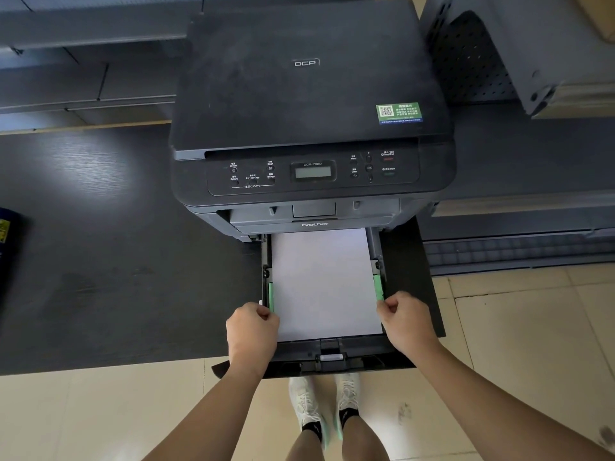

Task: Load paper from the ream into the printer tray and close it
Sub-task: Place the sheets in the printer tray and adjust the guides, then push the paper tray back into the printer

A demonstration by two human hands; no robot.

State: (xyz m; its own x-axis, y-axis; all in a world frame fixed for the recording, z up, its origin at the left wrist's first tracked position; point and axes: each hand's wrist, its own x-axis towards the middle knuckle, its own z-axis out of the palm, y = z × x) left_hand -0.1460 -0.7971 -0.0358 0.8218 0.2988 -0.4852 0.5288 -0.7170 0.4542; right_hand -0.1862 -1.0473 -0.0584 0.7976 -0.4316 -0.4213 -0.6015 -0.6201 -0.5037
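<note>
A black printer (309,94) stands on a dark table. Its paper tray (332,356) is pulled out toward me over the table's front edge. A stack of white paper (322,284) lies flat inside the tray between two green side guides (378,287). My left hand (251,331) is curled on the tray's left side by the left green guide. My right hand (404,322) is curled on the tray's right side just below the right green guide. No ream is in view.
The dark table (100,244) stretches left of the printer. A dark blue object (8,234) sits at its left edge. Grey metal shelving (519,54) stands at the back right. Beige floor tiles (515,344) and my feet in light shoes (324,404) lie below.
</note>
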